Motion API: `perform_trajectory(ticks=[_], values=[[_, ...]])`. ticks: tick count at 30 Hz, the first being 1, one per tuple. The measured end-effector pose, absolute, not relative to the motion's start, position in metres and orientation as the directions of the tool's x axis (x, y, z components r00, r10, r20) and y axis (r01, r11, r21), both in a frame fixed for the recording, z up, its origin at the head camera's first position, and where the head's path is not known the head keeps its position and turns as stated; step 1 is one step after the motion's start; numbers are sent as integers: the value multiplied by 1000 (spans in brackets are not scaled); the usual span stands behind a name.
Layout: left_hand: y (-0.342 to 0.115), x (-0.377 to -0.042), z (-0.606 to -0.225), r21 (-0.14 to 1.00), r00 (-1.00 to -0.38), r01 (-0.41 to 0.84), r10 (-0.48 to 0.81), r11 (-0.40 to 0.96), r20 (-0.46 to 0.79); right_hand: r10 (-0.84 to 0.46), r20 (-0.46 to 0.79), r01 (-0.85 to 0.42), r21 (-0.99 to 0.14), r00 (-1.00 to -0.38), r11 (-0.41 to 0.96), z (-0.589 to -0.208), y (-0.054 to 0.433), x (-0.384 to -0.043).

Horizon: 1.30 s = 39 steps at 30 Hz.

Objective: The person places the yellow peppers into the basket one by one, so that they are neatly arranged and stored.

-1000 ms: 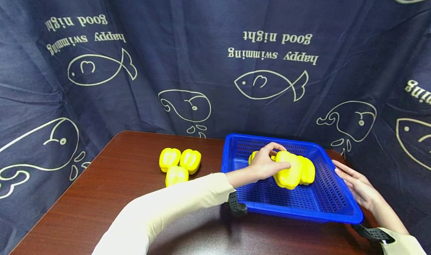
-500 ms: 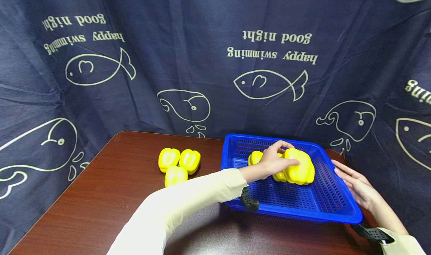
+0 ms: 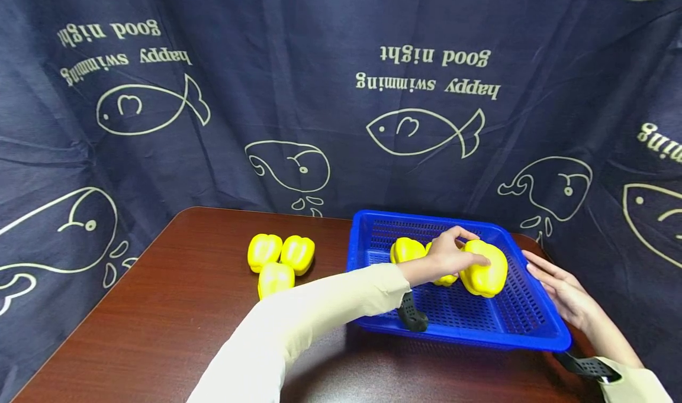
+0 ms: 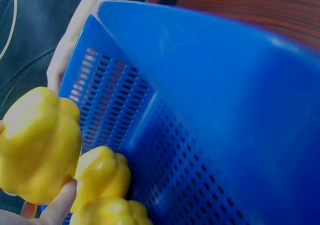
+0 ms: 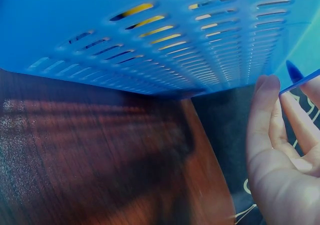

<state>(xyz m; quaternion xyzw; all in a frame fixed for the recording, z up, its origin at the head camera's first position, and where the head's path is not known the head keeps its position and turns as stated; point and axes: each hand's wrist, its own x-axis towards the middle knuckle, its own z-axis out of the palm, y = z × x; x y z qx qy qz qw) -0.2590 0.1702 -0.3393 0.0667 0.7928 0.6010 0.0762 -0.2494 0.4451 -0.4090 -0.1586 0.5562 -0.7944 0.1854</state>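
Observation:
My left hand (image 3: 446, 255) grips a yellow bell pepper (image 3: 486, 270) inside the blue plastic basket (image 3: 458, 339), toward its right end. In the left wrist view, the thumb and fingers lie against the sides of this pepper (image 4: 40, 145). Another bell pepper (image 3: 408, 250) sits at the basket's left, and more yellow shows behind the hand, partly hidden. Two other bell peppers, one of them this pepper (image 4: 102, 177), appear beyond the held one in the left wrist view. With fingers mostly straight, my right hand (image 3: 567, 293) touches the basket's right rim from outside.
Three yellow bell peppers, including this front pepper (image 3: 276, 279), are grouped on the brown table (image 3: 160, 308) left of the basket. A dark blue curtain (image 3: 341, 107) with fish and whale drawings hangs close behind the table.
My left hand has moved right with the bell pepper, toward the basket's right side, uncovering more of the pepper at the left. The right hand stays at the rim.

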Motion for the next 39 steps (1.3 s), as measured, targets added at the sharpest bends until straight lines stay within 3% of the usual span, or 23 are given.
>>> perform_trajectory(ticks=[19,39], values=[[195,-243,-355,956,-968,-162,150,246,-202,-477,49,109,-949,-877,-296,-409,446,-250],[212,-234,-359,891,-940,-253,121,377,-318,-458,33,108,-954,-888,-279,-408,445,-250]])
